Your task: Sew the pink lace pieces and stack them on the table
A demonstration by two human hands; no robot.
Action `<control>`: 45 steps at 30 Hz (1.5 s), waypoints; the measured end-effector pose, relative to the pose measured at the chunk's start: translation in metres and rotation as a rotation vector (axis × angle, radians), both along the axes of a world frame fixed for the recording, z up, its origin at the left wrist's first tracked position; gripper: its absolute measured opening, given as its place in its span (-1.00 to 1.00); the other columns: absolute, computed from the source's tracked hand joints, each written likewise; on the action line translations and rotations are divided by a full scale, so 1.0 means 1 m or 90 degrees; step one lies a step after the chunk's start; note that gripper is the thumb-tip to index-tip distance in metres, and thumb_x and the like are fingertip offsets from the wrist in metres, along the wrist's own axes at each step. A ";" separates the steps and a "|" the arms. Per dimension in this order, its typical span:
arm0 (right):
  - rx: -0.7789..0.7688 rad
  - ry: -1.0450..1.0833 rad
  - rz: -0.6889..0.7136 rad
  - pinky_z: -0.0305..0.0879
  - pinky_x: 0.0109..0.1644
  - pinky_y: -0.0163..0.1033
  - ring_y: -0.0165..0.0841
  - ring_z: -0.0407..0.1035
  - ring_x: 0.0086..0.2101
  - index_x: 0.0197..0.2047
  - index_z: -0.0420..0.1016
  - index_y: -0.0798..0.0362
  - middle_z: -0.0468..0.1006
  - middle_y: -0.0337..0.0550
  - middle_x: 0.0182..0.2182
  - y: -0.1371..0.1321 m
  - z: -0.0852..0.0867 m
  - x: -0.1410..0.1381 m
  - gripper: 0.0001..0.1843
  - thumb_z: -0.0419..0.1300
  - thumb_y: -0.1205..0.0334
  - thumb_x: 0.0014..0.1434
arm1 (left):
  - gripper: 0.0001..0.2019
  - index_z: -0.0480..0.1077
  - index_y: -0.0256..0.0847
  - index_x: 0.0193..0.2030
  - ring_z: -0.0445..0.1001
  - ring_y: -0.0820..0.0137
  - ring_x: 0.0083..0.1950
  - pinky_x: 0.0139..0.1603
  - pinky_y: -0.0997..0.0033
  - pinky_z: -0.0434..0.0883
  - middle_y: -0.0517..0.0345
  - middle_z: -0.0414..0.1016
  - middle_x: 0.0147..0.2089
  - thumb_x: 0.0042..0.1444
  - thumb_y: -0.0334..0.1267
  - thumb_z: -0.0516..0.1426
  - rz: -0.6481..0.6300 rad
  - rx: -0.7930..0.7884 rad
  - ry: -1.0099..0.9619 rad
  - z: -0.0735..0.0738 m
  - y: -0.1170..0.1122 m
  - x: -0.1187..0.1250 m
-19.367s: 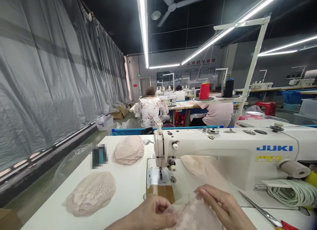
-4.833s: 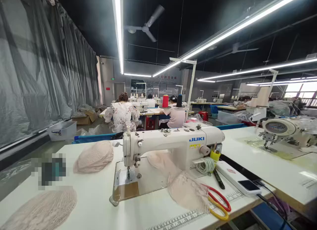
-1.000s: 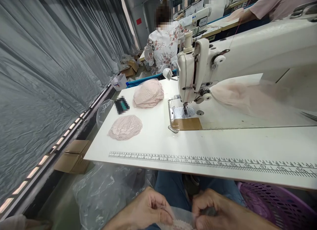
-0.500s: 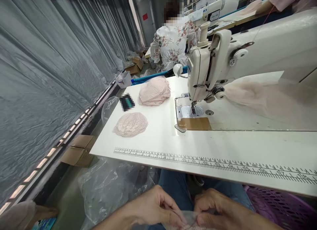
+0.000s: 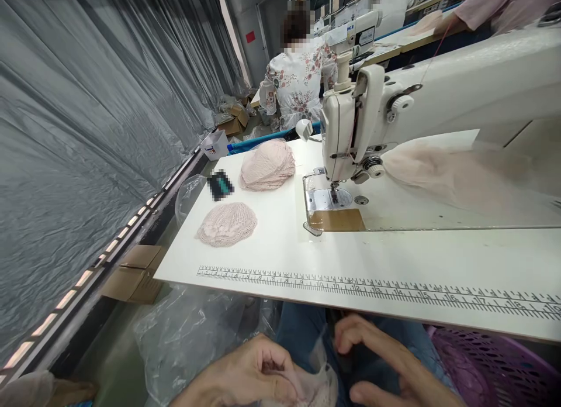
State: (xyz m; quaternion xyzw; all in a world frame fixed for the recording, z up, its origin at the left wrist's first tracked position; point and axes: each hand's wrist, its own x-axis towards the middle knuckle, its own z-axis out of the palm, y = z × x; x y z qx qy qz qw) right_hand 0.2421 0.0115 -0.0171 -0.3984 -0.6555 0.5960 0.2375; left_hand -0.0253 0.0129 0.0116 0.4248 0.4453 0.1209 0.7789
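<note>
Low over my lap, my left hand [image 5: 258,372] pinches a piece of sheer pale pink lace fabric [image 5: 322,383], whose lower part runs out of the picture. To its right, my right hand [image 5: 377,360] is apart from the fabric, thumb and fingers spread with nothing between them. On the white table [image 5: 272,243] lies a scalloped pink lace piece [image 5: 227,224]. Behind it sits a stack of similar pink lace pieces [image 5: 268,165]. A white sewing machine [image 5: 350,126] stands at the right, with pale pink sheer fabric [image 5: 456,173] under its arm.
A printed ruler [image 5: 372,290] runs along the table's front edge. A purple basket [image 5: 495,366] is at lower right, a clear plastic bag [image 5: 188,331] at lower left, and a cardboard box [image 5: 134,272] by the curtain [image 5: 96,103]. A person in a floral top [image 5: 298,79] sits ahead.
My right hand has let go of the lace fabric and opened, moving slightly up. My left hand still grips the fabric and has shifted left. The view has turned slightly.
</note>
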 end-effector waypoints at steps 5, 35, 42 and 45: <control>-0.118 -0.003 0.014 0.19 0.00 -0.24 -0.21 0.33 -0.11 -0.19 0.44 -0.09 0.45 -0.27 -0.21 -0.003 -0.002 -0.020 -0.62 0.36 0.27 -0.13 | -0.56 0.57 -0.37 -0.37 0.40 0.54 -0.44 -0.39 0.61 0.31 0.05 0.54 -0.40 -0.20 0.03 0.42 0.000 0.014 -0.005 -0.003 0.001 -0.009; 0.146 0.016 0.217 0.23 -0.01 -0.07 -0.29 0.34 -0.32 -0.45 0.50 0.02 0.41 -0.26 -0.48 0.022 0.006 -0.033 -0.60 0.30 -0.18 0.04 | -0.49 0.53 -0.37 -0.37 0.38 0.51 -0.45 -0.42 0.61 0.30 0.07 0.48 -0.47 -0.07 0.17 0.31 -0.120 0.109 0.054 0.024 0.011 -0.013; 0.082 0.062 0.184 0.25 -0.24 -0.24 -0.28 0.39 -0.34 -0.41 0.56 0.07 0.51 -0.18 -0.45 0.019 -0.003 -0.022 -0.38 0.22 -0.40 -0.02 | -0.45 0.49 -0.38 -0.43 0.33 0.54 -0.48 -0.45 0.63 0.27 0.12 0.42 -0.50 -0.14 0.21 0.32 -0.083 0.102 0.075 0.022 0.010 -0.009; 0.011 0.053 0.158 0.25 -0.20 -0.23 -0.23 0.40 -0.29 -0.41 0.61 0.08 0.56 -0.13 -0.41 0.019 0.000 -0.023 -0.38 0.24 -0.39 -0.05 | -0.45 0.50 -0.38 -0.42 0.32 0.54 -0.48 -0.45 0.61 0.26 0.12 0.42 -0.51 -0.13 0.21 0.32 -0.067 0.097 0.085 0.020 0.009 -0.009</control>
